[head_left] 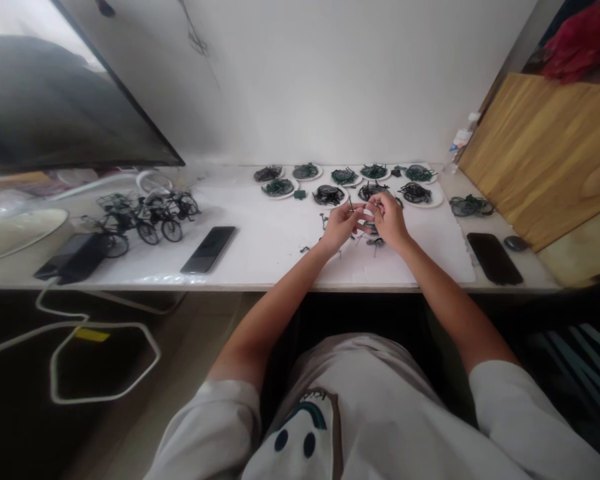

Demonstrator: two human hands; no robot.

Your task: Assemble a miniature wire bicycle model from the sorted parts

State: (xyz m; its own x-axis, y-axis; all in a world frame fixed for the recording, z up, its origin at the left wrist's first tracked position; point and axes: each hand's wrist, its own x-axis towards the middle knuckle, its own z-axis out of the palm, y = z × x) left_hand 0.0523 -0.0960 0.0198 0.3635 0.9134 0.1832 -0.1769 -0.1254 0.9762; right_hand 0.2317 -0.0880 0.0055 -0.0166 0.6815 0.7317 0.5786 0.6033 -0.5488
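My left hand and my right hand meet above the white sheet. The fingers of both are closed together on a small, thin dark part, too small to name; a dark stem sticks up by the left fingers. Beneath and around the hands lie several loose dark pieces, partly hidden by them. Just behind stand white plates heaped with dark model-bicycle parts, such as this black heap and the one at its right. Several assembled miniature bicycles stand at the left.
One phone lies left on the sheet; another phone lies right, beside a dark mouse-like object. A screen overhangs the left side. A wooden board and plastic bottle stand right. A white cable hangs below the table edge.
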